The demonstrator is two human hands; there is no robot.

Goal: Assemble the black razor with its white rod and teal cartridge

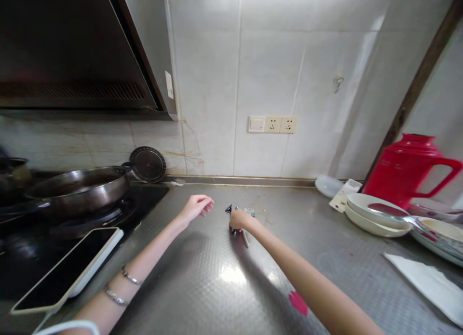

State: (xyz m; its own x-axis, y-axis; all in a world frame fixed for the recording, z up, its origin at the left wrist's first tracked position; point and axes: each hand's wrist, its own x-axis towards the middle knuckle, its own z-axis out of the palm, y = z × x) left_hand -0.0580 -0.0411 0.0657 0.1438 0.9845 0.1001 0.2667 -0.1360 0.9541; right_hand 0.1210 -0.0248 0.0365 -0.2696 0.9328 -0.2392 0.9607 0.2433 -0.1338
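Note:
My left hand (197, 207) hangs over the steel counter (188, 287), its fingers loosely bent and apart, with nothing visible in them. To its right, my right hand (240, 220) reaches down to a small group of items, fingers pinched together. What they grip is mostly hidden by the hand. A small black piece (228, 208) shows just left of the fingers, and more dark bits lie below them. A slim, light-coloured stick (245, 238) points toward me from under the hand. Behind the hand lies a small clear packet (249, 211) with a greenish edge.
On the left are a cooktop with a steel pan (83, 193), a round dark disc (147, 164) against the wall, and a phone (68, 267). To the right stand a red thermos jug (401, 168), stacked white bowls (376, 224) and a white paper sheet (427, 284). A range hood (83, 50) overhangs the left.

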